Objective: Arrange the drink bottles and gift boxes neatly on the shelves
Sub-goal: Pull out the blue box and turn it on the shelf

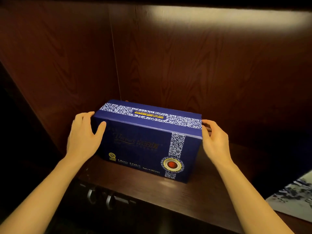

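Gift box [148, 141], dark blue with white floral bands and a round red-centred seal, sits flat on the dark wooden shelf [168, 191] directly between the two hands, its long printed face turned toward the person and its far left corner close to the inner corner of the compartment. Left hand [83, 137] is spread open against the box's left end: the thumb lies on the front face near the upper left corner, and the fingers wrap around the end panel, where their tips pass out of sight. Right hand [215, 141] is at the opposite end, fingers loosely curled and touching the upper right edge of the box; how firmly it grips cannot be told, as the fingertips are partly hidden behind the corner. Both forearms are bare and extend from the bottom of the view up to the box. Wood-grain panels [202, 65] form the back and left side of the compartment beyond the hands, with a bright strip of light across the top of the back panel. Below the left forearm, two metal handles [101, 198] sit on the dark cabinet front under the shelf edge. Well to the right of the right forearm, part of a pale blue-and-white patterned object [293, 198] shows at the frame edge; its nature cannot be determined.
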A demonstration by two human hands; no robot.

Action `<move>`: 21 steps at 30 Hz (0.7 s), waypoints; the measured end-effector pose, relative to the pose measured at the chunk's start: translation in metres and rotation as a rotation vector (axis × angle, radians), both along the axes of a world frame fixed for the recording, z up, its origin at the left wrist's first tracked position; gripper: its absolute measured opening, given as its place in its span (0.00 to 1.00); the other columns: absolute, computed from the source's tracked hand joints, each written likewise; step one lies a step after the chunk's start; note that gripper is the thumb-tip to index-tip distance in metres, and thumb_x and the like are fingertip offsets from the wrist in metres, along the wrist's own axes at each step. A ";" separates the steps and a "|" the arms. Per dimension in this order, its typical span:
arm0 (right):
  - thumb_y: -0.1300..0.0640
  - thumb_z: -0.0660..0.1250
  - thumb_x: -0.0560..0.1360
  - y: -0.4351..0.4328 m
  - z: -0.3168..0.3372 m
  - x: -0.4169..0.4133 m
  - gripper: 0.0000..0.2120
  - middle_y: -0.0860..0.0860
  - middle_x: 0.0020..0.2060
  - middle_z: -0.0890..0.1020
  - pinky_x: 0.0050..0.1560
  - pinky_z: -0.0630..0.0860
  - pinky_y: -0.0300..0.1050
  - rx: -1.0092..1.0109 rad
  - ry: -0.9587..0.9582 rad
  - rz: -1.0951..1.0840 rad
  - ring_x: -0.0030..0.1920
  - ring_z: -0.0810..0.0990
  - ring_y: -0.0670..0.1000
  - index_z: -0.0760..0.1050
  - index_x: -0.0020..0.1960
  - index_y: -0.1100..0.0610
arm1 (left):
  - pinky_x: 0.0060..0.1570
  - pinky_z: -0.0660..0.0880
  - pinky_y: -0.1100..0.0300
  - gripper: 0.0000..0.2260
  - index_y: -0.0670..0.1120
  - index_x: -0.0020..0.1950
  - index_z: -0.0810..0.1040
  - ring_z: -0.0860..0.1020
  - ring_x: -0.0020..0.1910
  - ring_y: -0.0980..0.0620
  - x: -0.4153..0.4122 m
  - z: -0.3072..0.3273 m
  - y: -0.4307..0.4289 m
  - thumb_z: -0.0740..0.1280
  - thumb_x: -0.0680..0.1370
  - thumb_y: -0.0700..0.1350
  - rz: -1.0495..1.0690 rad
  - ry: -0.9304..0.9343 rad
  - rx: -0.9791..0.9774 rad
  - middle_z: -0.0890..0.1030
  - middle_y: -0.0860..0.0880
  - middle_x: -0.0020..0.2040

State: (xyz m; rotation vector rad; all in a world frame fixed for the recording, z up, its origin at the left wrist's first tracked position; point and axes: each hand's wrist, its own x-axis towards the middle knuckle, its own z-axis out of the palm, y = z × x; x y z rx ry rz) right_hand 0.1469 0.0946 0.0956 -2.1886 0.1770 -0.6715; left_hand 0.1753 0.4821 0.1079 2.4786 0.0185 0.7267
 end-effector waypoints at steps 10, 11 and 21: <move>0.51 0.69 0.77 0.053 0.030 -0.115 0.16 0.53 0.58 0.83 0.56 0.74 0.54 -0.605 -0.022 -0.083 0.57 0.81 0.57 0.79 0.62 0.57 | 0.51 0.76 0.42 0.17 0.43 0.62 0.79 0.78 0.56 0.40 -0.064 0.002 0.006 0.67 0.79 0.52 -0.172 -0.026 0.221 0.80 0.43 0.58; 0.48 0.69 0.77 0.060 0.033 -0.125 0.18 0.53 0.58 0.83 0.56 0.74 0.53 -0.638 -0.027 -0.078 0.57 0.81 0.56 0.79 0.62 0.57 | 0.51 0.76 0.43 0.17 0.43 0.61 0.79 0.79 0.56 0.41 -0.070 0.002 0.005 0.67 0.79 0.53 -0.188 -0.016 0.226 0.81 0.44 0.58; 0.41 0.63 0.78 0.074 0.061 -0.238 0.19 0.49 0.54 0.84 0.52 0.76 0.50 -0.733 0.003 -0.152 0.53 0.81 0.52 0.80 0.60 0.53 | 0.39 0.77 0.52 0.21 0.51 0.55 0.81 0.78 0.40 0.53 -0.120 0.010 -0.058 0.58 0.77 0.64 -0.467 0.004 0.211 0.80 0.55 0.45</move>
